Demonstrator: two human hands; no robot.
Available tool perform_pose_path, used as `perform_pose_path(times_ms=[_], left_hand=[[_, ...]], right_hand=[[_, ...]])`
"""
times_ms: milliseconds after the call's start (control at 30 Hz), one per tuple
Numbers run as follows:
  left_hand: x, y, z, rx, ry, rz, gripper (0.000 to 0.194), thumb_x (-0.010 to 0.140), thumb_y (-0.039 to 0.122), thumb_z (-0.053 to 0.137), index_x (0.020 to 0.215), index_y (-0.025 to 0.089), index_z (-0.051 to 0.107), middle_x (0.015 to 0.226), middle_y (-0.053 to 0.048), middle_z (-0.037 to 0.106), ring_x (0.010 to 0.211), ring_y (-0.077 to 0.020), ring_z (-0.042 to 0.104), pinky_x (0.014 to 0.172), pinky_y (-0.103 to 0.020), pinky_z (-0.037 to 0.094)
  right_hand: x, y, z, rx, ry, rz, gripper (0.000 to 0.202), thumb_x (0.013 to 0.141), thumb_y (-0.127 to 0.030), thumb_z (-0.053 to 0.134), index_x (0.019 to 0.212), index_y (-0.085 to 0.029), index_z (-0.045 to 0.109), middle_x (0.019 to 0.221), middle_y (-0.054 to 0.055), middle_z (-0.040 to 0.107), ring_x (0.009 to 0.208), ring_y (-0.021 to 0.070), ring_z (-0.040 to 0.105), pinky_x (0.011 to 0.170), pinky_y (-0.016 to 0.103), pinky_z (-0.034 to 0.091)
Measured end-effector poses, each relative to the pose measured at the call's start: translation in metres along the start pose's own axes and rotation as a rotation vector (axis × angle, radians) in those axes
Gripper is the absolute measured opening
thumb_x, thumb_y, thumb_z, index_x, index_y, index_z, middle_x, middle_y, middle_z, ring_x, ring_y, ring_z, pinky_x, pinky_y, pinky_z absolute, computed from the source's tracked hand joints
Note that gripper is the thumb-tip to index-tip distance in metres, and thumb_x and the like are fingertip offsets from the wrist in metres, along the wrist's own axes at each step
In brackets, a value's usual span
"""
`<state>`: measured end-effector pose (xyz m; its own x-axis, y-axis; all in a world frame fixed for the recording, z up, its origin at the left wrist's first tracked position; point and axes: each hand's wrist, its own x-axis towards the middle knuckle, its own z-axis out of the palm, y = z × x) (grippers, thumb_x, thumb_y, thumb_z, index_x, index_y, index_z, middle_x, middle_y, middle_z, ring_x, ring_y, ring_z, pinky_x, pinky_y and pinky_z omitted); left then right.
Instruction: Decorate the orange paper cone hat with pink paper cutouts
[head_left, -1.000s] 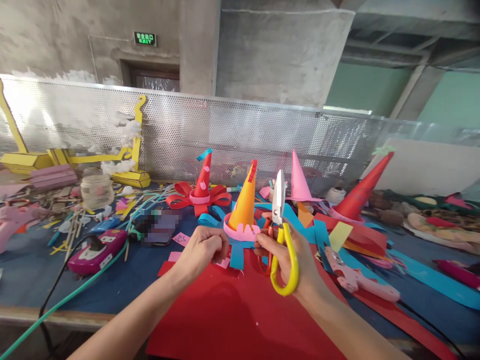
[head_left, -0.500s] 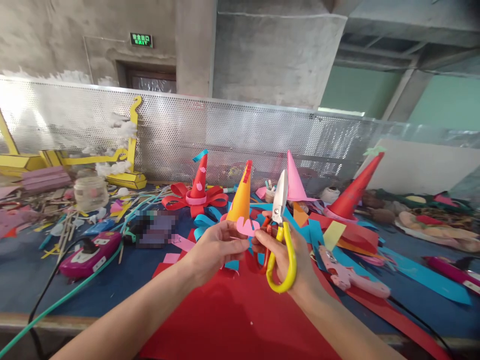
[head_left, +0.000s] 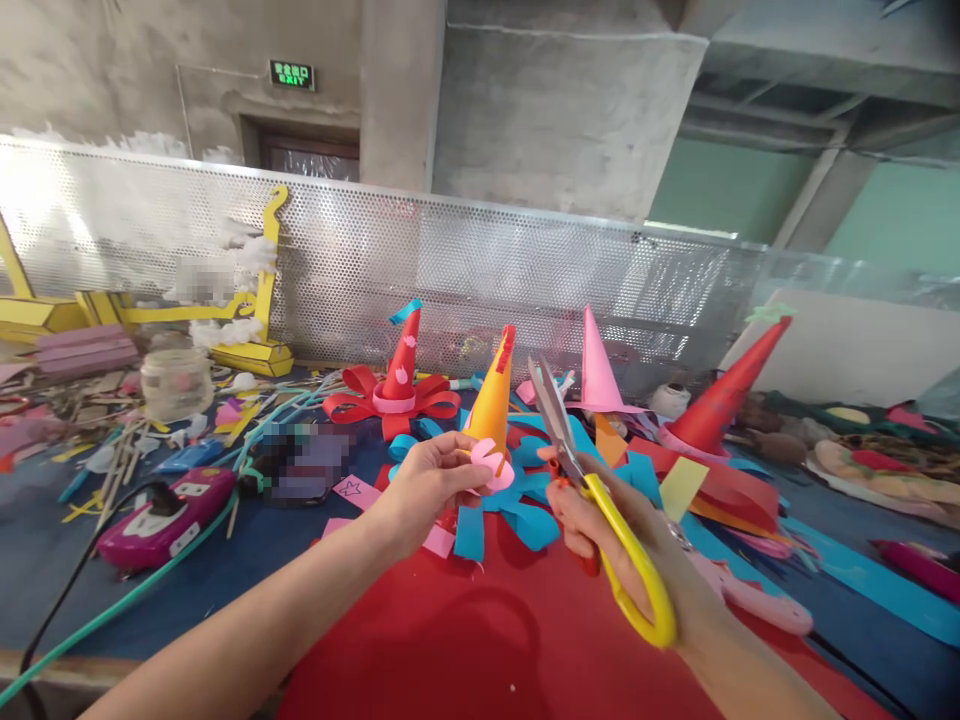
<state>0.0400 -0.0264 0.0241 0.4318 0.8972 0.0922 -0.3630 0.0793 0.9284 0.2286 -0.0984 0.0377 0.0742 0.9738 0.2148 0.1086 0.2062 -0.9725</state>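
My left hand [head_left: 435, 490] pinches a small pink paper cutout [head_left: 495, 468] with rounded, petal-like lobes. My right hand [head_left: 600, 530], to the right and apart from the cutout, is closed around scissors [head_left: 574, 445]. Their metal blades point up and slightly left, a little apart. A big yellow handle loop hangs in front of my palm, and a red part shows behind my fingers. Just behind the cutout stands an orange paper cone [head_left: 491, 395] with a red strip at its tip. Curled blue paper strips [head_left: 469, 530] spread out around its base.
Red paper [head_left: 420, 640] covers the table's front. Behind are a red cone hat [head_left: 403, 360], a pink cone [head_left: 600, 365] and a tilted red cone [head_left: 731, 395]. A purple power strip [head_left: 169, 520] lies left; a pink glue gun [head_left: 757, 595] lies right.
My right hand has moved right and away from the pink cutout, carrying the scissors, whose blades now tilt left. My left hand still holds the cutout, which has turned, and more of the blue strips shows.
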Motion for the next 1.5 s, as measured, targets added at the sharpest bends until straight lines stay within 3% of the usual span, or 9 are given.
perform_pose_path(times_ms=[133, 333, 533, 633, 833, 1033, 1200, 1300, 1500], left_hand=[[0.003, -0.007, -0.01, 0.023, 0.0, 0.033, 0.022, 0.071, 0.031, 0.079, 0.083, 0.016, 0.067, 0.077, -0.002, 0.067, 0.066, -0.0103, 0.058, 0.063, -0.023, 0.046], [0.001, -0.008, -0.021, -0.031, 0.063, 0.025, 0.024, 0.074, 0.038, 0.076, 0.074, 0.014, 0.07, 0.072, -0.003, 0.065, 0.066, -0.011, 0.057, 0.061, -0.022, 0.045], [-0.001, -0.005, -0.022, -0.106, 0.067, 0.006, 0.021, 0.073, 0.033, 0.078, 0.07, 0.014, 0.07, 0.071, -0.003, 0.066, 0.067, -0.0119, 0.059, 0.065, -0.025, 0.05], [0.0, -0.004, -0.022, -0.123, 0.077, 0.006, 0.021, 0.072, 0.033, 0.079, 0.069, 0.014, 0.07, 0.069, -0.002, 0.067, 0.066, -0.0113, 0.06, 0.065, -0.024, 0.051], [0.0, -0.003, -0.021, -0.207, 0.13, -0.048, 0.021, 0.068, 0.031, 0.083, 0.076, 0.013, 0.076, 0.077, -0.005, 0.071, 0.069, -0.0111, 0.062, 0.063, -0.021, 0.051], [0.0, -0.003, -0.021, -0.292, 0.188, -0.035, 0.025, 0.064, 0.029, 0.087, 0.082, 0.014, 0.078, 0.076, -0.005, 0.073, 0.069, -0.0105, 0.065, 0.066, -0.02, 0.052], [0.001, -0.003, -0.023, -0.29, 0.193, -0.015, 0.029, 0.064, 0.032, 0.086, 0.084, 0.012, 0.077, 0.085, -0.009, 0.074, 0.077, -0.013, 0.067, 0.069, -0.02, 0.053], [0.001, -0.003, -0.023, -0.287, 0.191, -0.014, 0.028, 0.066, 0.032, 0.085, 0.084, 0.012, 0.077, 0.082, -0.008, 0.074, 0.075, -0.0121, 0.066, 0.068, -0.02, 0.052], [0.0, -0.005, -0.02, -0.236, 0.154, 0.02, 0.023, 0.065, 0.031, 0.084, 0.071, 0.012, 0.074, 0.067, -0.004, 0.068, 0.06, -0.0081, 0.059, 0.061, -0.019, 0.048]], right_hand=[[-0.005, 0.003, -0.004, -0.072, -0.14, 0.058, 0.056, 0.072, -0.069, 0.067, 0.106, -0.025, 0.066, 0.065, -0.003, 0.051, 0.043, 0.0056, 0.029, 0.043, 0.023, 0.023], [0.021, 0.013, -0.007, -0.045, 0.008, 0.126, 0.048, 0.051, -0.054, 0.085, 0.09, -0.028, 0.074, 0.057, 0.0, 0.053, 0.045, 0.0162, 0.049, 0.04, 0.029, 0.037], [0.032, 0.017, -0.004, -0.061, 0.107, 0.159, 0.033, 0.062, -0.054, 0.079, 0.08, -0.027, 0.075, 0.055, 0.003, 0.057, 0.043, 0.0189, 0.053, 0.036, 0.029, 0.038], [0.026, 0.02, -0.001, -0.085, 0.057, 0.207, 0.036, 0.068, -0.059, 0.072, 0.072, -0.024, 0.075, 0.057, 0.005, 0.059, 0.047, 0.0177, 0.055, 0.036, 0.026, 0.038], [0.017, 0.014, -0.008, -0.124, -0.072, 0.164, 0.048, 0.056, -0.064, 0.078, 0.081, -0.023, 0.076, 0.064, 0.004, 0.062, 0.052, 0.0168, 0.054, 0.041, 0.027, 0.041], [0.012, -0.001, -0.023, -0.179, -0.143, 0.198, 0.036, 0.069, -0.059, 0.074, 0.087, -0.028, 0.074, 0.049, -0.002, 0.05, 0.038, 0.0107, 0.039, 0.038, 0.026, 0.033], [0.014, -0.009, -0.025, -0.195, -0.258, 0.264, 0.046, 0.079, -0.063, 0.062, 0.1, -0.023, 0.071, 0.061, 0.001, 0.055, 0.042, 0.0103, 0.044, 0.039, 0.024, 0.035], [0.016, -0.009, -0.025, -0.211, -0.311, 0.281, 0.052, 0.078, -0.064, 0.065, 0.108, -0.021, 0.068, 0.068, 0.002, 0.057, 0.045, 0.0093, 0.044, 0.04, 0.023, 0.035], [0.017, -0.006, -0.038, -0.265, -0.39, 0.309, 0.061, 0.073, -0.063, 0.072, 0.116, -0.021, 0.064, 0.059, -0.004, 0.049, 0.041, 0.006, 0.035, 0.038, 0.021, 0.027]])
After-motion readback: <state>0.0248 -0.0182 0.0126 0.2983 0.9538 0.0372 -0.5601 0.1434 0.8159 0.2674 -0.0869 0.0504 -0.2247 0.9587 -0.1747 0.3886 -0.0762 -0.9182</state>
